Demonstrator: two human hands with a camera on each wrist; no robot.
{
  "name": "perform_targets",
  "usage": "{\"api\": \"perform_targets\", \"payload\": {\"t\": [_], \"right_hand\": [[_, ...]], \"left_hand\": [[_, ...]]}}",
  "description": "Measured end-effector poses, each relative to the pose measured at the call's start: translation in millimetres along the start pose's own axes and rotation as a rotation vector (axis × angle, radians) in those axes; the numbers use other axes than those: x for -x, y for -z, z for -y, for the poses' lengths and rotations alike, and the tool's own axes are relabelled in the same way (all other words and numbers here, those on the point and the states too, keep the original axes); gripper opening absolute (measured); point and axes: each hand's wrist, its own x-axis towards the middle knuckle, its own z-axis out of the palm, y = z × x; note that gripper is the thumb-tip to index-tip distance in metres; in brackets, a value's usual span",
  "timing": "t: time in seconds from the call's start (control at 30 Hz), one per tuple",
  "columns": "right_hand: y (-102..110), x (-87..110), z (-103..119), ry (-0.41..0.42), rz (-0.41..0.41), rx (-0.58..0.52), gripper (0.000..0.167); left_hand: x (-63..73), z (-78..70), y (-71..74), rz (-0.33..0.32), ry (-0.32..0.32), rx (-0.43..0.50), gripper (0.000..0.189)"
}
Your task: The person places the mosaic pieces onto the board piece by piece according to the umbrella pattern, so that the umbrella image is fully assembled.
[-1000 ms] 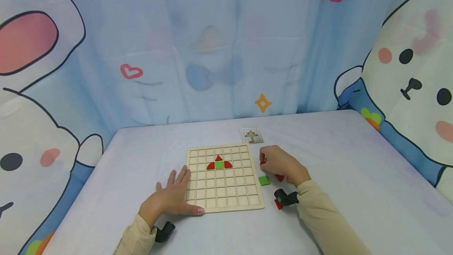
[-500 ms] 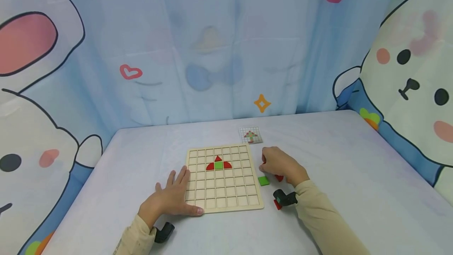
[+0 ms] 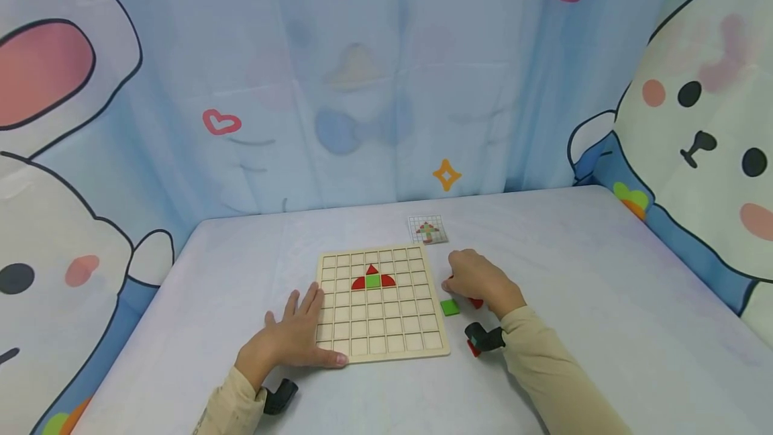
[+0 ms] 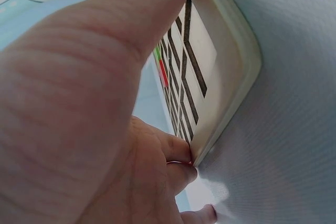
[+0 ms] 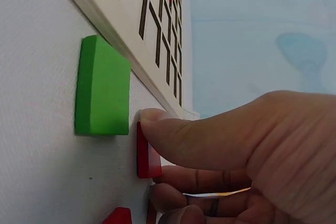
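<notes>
A wooden grid board [image 3: 401,356] lies on the table. My left hand [image 3: 294,334] rests against its left side with fingers spread, the thumb at the near edge. Set in the grid are a green square [image 3: 372,281], a red triangle [image 3: 372,269] above it and a red rounded piece [image 3: 358,283] on either side. Just right of the board, my right hand [image 3: 480,278] pinches a small red block [image 5: 148,156] between thumb and fingers, low over the cloth. A loose green square block [image 5: 105,87] lies between that hand and the board.
Behind the board lies a card [image 3: 428,229] printed with a coloured figure on a grid. More red pieces lie near the right hand, one partly under it [image 3: 477,303] and another red piece [image 3: 474,348] by the black wrist camera [image 3: 483,336]. A printed curtain [image 3: 362,86] hangs behind the table.
My right hand has shifted very slightly to the right, its fingers staying low by the red block. The left hand and the pieces on the board stay as they were.
</notes>
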Motion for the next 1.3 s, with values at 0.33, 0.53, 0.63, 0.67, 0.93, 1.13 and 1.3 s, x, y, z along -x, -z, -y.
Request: {"api": "perform_targets", "payload": {"t": [0.33, 0.53, 0.63, 0.67, 0.93, 1.13, 1.3], "right_hand": [[3, -0.1, -1, 0.021, -0.026, -0.056, 0.026], [-1, -4.9, -7, 0.087, -0.082, -0.196, 0.014], [-1, -4.9, -10, 0.111, -0.126, -0.305, 0.010], [-1, -4.9, -10, 0.120, -0.137, -0.345, 0.009], [-7, -8.7, 6, 0.288, -0.098, -0.591, 0.009], [-18, -19.3, 33, 0.401, -0.040, -0.615, 0.010], [-21, -27.9, 58, 0.503, -0.051, -0.518, 0.011]], "left_hand": [[-1.9, -0.8, 2.2, -0.002, -0.003, 0.000, 0.133], [-2.7, -0.5, 3.5, -0.001, -0.002, -0.001, 0.134], [-3.9, 0.2, 3.3, -0.001, -0.005, 0.002, 0.134], [-4.0, 0.4, 3.1, 0.000, -0.006, 0.004, 0.134], [-2.9, 2.3, -1.5, 0.001, 0.012, 0.006, 0.135], [-1.7, 3.5, -2.9, 0.001, -0.001, 0.028, 0.135], [-3.0, 3.8, -1.5, 0.000, -0.001, 0.017, 0.135]]}}
